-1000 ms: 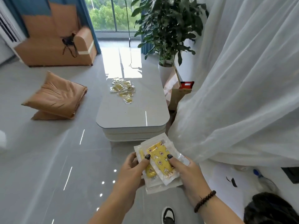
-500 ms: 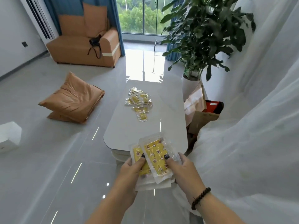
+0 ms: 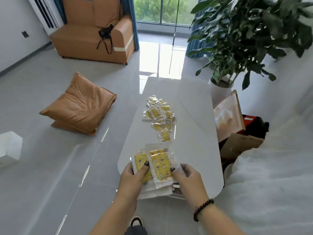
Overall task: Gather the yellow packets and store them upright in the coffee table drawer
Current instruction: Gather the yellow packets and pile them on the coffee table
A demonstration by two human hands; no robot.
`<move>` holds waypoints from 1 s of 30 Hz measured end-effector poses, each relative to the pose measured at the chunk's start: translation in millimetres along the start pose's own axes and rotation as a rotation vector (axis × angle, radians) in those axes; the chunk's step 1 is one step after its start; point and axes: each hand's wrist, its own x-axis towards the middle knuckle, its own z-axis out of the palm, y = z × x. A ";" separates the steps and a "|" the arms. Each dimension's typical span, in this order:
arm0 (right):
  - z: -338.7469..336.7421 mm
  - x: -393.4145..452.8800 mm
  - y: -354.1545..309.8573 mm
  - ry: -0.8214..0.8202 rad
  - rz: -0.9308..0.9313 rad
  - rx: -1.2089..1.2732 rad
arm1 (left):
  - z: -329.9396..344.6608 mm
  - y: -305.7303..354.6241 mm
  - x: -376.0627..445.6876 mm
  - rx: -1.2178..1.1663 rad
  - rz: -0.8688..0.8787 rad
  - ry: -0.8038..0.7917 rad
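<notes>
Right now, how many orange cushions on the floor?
2, stacked left of the coffee table: the top cushion lies on the lower cushion, which shows only along its edge. Anything further beneath would be hidden.

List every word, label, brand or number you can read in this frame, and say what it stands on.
None can be read.
Held packets, gripped by left hand and right hand: yellow with small printed figures, any lettering too blurred.
Packet pile on the coffee table: too small to read.
Cardboard box: faint marks, illegible.
Red item behind the box: no legible text.
</notes>
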 end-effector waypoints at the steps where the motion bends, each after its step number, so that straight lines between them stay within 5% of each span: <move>1: 8.7 14.5 -4.2 0.006 0.016 0.002 | -1.5 8.6 15.7 0.026 0.001 -0.008; 15: 25.6 237.8 -36.9 0.249 0.252 0.226 | 22.3 60.0 245.5 0.052 -0.137 0.147; 30: 26.4 534.9 96.8 0.383 0.451 0.234 | 103.7 -77.0 515.4 0.051 -0.349 0.266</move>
